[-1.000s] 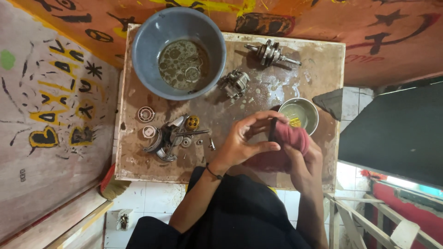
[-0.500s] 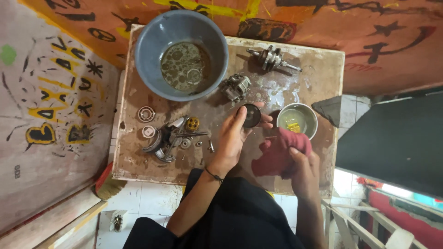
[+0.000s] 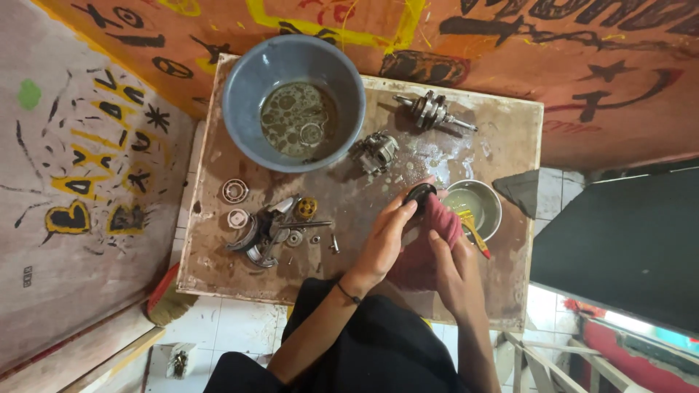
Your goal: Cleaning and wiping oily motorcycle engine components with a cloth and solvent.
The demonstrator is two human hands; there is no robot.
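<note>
The left hand [image 3: 386,244] pinched a small dark round part [image 3: 419,195] by its fingertips, and the right hand [image 3: 450,271] was closed on a red rag [image 3: 431,240] pressed against that part, just beside a small metal bowl [image 3: 486,195] of pale liquid with a brush [image 3: 475,231] in it. The part's long axis could not be told. Bare wet tabletop [image 3: 466,149] lay ahead. A grey basin [image 3: 244,94] held murky liquid near the far-left edge; loose metal pieces [image 3: 273,229] lay left.
</note>
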